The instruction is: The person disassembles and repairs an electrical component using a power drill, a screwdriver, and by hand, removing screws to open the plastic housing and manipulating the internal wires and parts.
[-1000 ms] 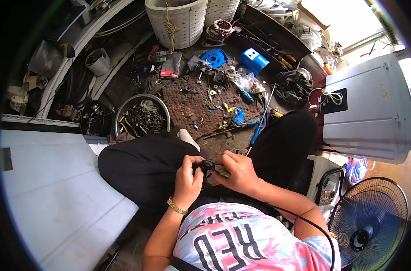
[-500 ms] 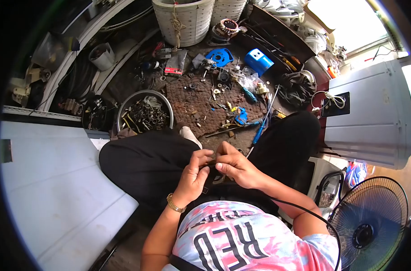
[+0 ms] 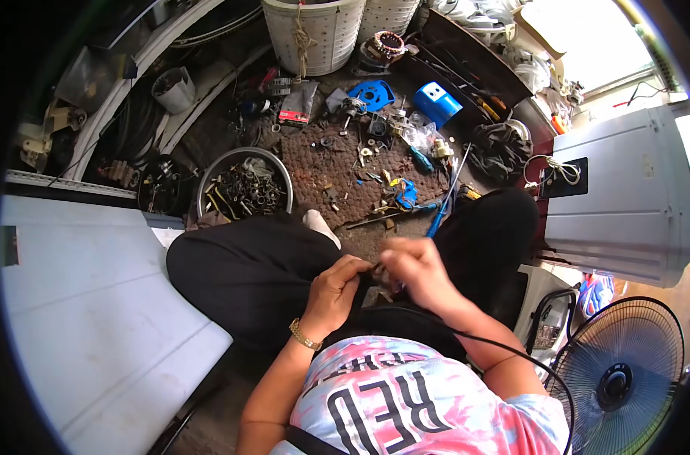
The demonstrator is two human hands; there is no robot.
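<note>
Over my lap, my left hand (image 3: 334, 294) is closed, thumb and fingers pinched together around a small dark piece whose kind I cannot make out. Close beside it on the right, my right hand (image 3: 419, 274) is blurred by motion, its fingers curled in a closed grip. What lies inside that grip is hidden. Between the hands a bit of the small dark piece (image 3: 375, 267) shows near the left fingertips. Under my right forearm a black cable (image 3: 504, 345) runs across toward the lower right.
On the floor mat (image 3: 314, 163) lie loose motor parts, a blue cover (image 3: 372, 95), a blue cylindrical housing (image 3: 437, 105) and a blue-handled screwdriver (image 3: 436, 220). A metal bowl (image 3: 288, 182) holds small scrap. A fan (image 3: 614, 387) stands at right; white panels flank my legs.
My right hand has shifted slightly right, away from the left, and is now blurred. My left hand has turned, its fingers closing more tightly. The view has shifted slightly.
</note>
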